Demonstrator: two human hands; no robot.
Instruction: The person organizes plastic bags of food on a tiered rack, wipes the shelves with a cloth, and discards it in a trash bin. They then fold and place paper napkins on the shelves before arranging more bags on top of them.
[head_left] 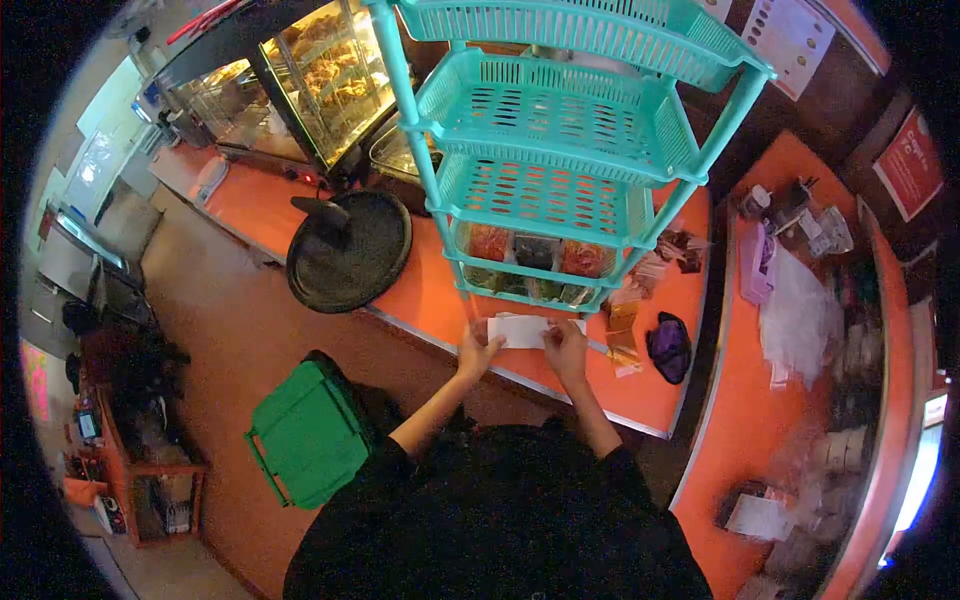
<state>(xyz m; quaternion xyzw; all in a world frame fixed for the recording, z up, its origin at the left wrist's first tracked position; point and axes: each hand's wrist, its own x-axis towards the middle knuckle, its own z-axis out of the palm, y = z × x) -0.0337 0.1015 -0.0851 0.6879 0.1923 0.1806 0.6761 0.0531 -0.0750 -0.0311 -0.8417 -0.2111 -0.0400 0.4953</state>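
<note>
Left hand: the left hand (476,353) rests on the near left end of a flat white rectangular paper packet (522,331), fingers curled over its edge in a pinch.
Right hand: the right hand (566,352) grips the packet's near right part the same way, thumb side toward the other hand; both forearms are bare below black sleeves.
Packet: thin, smooth and pale, it lies on the orange counter (440,290), just in front of the rack's lowest tier and close to the counter's near metal-trimmed edge.
Rack: a turquoise plastic tiered rack (550,130) with slotted, perforated baskets stands far of the hands; its bottom tier holds glossy sachets in red, green and dark tones.
Right of the hands: small amber packets (625,345) lie loose, and a crumpled dark purple cloth pouch (669,346) sits beyond them.
Left of the hands: a round black tray-like dish (349,250) with a matte surface overhangs the counter's edge; bare orange surface lies between it and the packet.
Floor: a green plastic bin (310,432) with a ribbed lid stands near left, beside the person's body.
Far left: a glass heated display case (330,80) holds golden fried food.
</note>
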